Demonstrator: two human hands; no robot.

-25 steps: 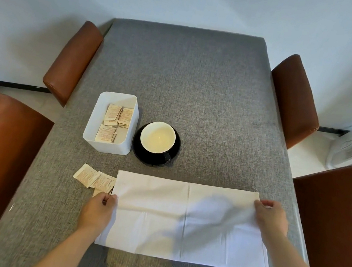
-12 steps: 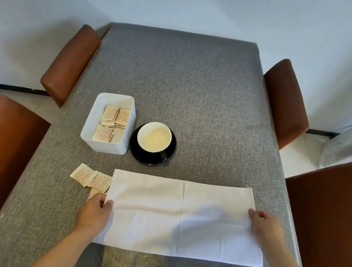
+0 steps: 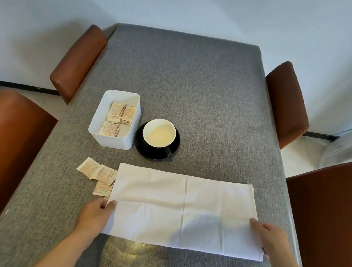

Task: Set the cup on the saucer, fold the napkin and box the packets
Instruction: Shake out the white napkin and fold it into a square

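Left hand (image 3: 95,214) at the napkin's left edge, thumb and fingertips pinching the cloth edge; fingers curled, closed on the fabric. Right hand (image 3: 269,237) on the napkin's right edge, fingers bent over the cloth with the thumb on top; it looks like a pinch of the edge, though the underside of the grip is hidden.

Napkin (image 3: 184,208) lies flat on the grey table (image 3: 179,76), a wide white rectangle with a centre crease and a horizontal fold line running between the two hands.

Cup (image 3: 159,133) sits on the black saucer (image 3: 142,149), just right of the white box (image 3: 103,121). Several packets inside the box (image 3: 119,115). Loose packets (image 3: 97,172) lie on the table touching the napkin's left edge, one partly under it.

Compared with a second ago: both hands are nearer the person along the napkin's side edges, lower on the cloth. Cup, saucer, box and loose packets unmoved.
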